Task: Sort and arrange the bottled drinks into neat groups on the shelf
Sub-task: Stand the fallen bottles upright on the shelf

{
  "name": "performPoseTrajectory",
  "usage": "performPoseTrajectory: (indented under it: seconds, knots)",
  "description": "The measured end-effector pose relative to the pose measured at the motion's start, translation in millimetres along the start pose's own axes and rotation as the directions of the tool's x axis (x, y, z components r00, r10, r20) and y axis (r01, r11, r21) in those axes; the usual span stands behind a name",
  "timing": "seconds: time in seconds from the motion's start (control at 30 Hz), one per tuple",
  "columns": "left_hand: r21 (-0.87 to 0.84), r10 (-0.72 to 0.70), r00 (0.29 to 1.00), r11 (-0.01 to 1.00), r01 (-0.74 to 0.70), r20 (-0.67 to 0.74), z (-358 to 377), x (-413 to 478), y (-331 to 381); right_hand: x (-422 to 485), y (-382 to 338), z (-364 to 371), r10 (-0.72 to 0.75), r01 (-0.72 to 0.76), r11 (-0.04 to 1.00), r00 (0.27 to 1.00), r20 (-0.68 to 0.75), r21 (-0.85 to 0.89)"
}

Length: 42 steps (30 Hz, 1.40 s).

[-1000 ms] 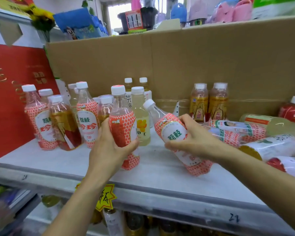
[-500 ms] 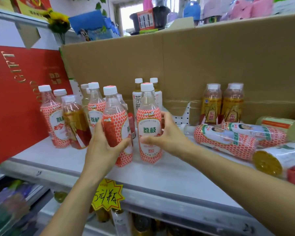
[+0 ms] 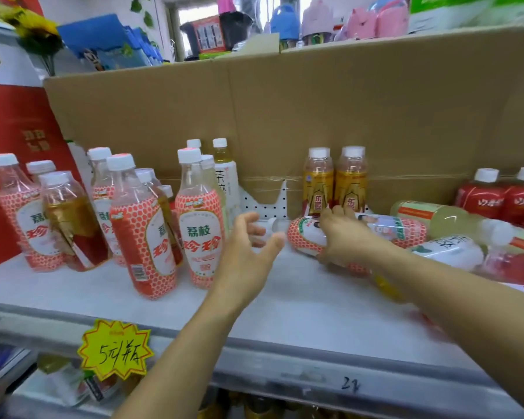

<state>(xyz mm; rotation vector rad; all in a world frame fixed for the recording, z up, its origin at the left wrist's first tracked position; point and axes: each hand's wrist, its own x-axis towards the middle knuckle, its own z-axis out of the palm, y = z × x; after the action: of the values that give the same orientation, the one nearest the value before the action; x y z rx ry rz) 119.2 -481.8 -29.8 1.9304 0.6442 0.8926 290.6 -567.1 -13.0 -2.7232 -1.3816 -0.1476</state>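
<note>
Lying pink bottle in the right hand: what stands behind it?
Two amber bottles stand upright behind it, against the cardboard. The right hand hides part of their bases and the middle of the pink bottle.

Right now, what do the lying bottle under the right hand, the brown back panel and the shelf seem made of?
Lying bottle: clear glossy plastic, likely; see-through neck, printed film sleeve.
Back panel: matte brown cardboard; fold creases, tape strip.
Shelf: dull grey-white board, metal or laminate unclear; scuffed.
</note>
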Motion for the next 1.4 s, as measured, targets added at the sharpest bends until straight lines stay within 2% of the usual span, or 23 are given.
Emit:
performPoseTrajectory:
  seconds: [0.07,0.1,0.17,0.23,0.3,0.37,0.4,0.53,0.63,0.7,0.77,0.87,0.9,1.0,1.07,1.13,1.2,1.27,1.33,1.4]
  knots:
    - [-0.194,-0.3,0.945,0.927,0.321,0.132,24,11,-1,-2,-1,-5,-0.017,0.025,0.992,0.998,-0.06,0.125]
    - [-0.269,-0.39,0.903,0.863,0.427,0.18,34,17,0,-3,-3,-10,-0.016,0.045,0.979,0.989,-0.145,0.2]
    - [-0.397,-0.487,0.84,0.74,0.542,0.24,49,27,5,-5,-6,-22,-0.003,0.081,0.958,0.962,-0.274,0.276]
    - [-0.479,-0.527,0.815,0.666,0.572,0.24,57,34,11,-11,-7,-32,-0.026,0.077,0.963,0.981,-0.195,0.259]
    - [-0.482,-0.541,0.809,0.659,0.577,0.229,60,36,15,-16,-5,-30,-0.02,0.021,0.95,1.0,-0.005,0.311]
    - [-0.471,-0.545,0.808,0.666,0.579,0.223,62,36,16,-23,-5,-23,-0.015,-0.067,0.908,0.981,0.191,0.415]
    - [-0.459,-0.545,0.809,0.673,0.579,0.222,62,36,16,-25,-6,-19,-0.015,-0.098,0.885,0.971,0.238,0.455]
    - [-0.42,-0.544,0.794,0.675,0.606,0.272,57,41,14,-29,-4,-5,-0.014,-0.095,0.78,0.985,0.169,0.618]
    - [-0.462,-0.545,0.767,0.613,0.641,0.34,56,49,9,-36,-5,4,-0.095,0.039,0.784,0.994,0.058,0.619]
    - [-0.507,-0.504,0.821,0.65,0.566,0.27,55,54,7,-38,1,-3,-0.176,0.104,0.749,0.983,0.045,0.654]
    - [-0.494,-0.404,0.904,0.762,0.418,0.141,53,60,8,-29,18,-17,-0.182,0.113,0.739,0.983,0.036,0.664]
    - [-0.375,-0.171,0.985,0.912,0.163,0.013,50,65,17,-5,56,-30,-0.056,0.073,0.868,0.997,-0.049,0.492]
    - [-0.3,-0.098,0.995,0.95,0.091,-0.006,49,67,18,2,67,-30,-0.033,0.044,0.912,0.999,-0.033,0.408]
    - [-0.145,0.04,0.999,0.988,-0.042,-0.019,48,75,11,23,84,-20,0.042,-0.065,0.986,0.988,0.149,0.155]
    - [-0.129,0.06,0.998,0.99,-0.061,-0.008,46,80,7,30,81,-14,0.058,-0.071,0.996,0.978,0.2,0.057]
    - [-0.126,0.057,0.998,0.99,-0.056,0.006,45,85,5,35,77,-9,0.049,-0.05,0.999,0.982,0.181,0.002]
    - [-0.128,0.06,0.998,0.99,-0.056,0.025,43,89,3,38,73,-9,0.048,-0.049,0.999,0.982,0.182,0.004]
    - [-0.132,0.06,0.997,0.99,-0.054,0.045,41,92,0,40,72,-12,0.066,-0.088,0.992,0.969,0.239,0.086]
    - [-0.142,0.054,0.996,0.989,-0.044,0.07,39,95,-3,37,70,-20,0.078,-0.132,0.968,0.966,0.246,0.211]
    - [-0.146,0.057,0.995,0.988,-0.044,0.087,38,98,-5,34,69,-29,0.076,-0.14,0.903,0.983,0.168,0.407]
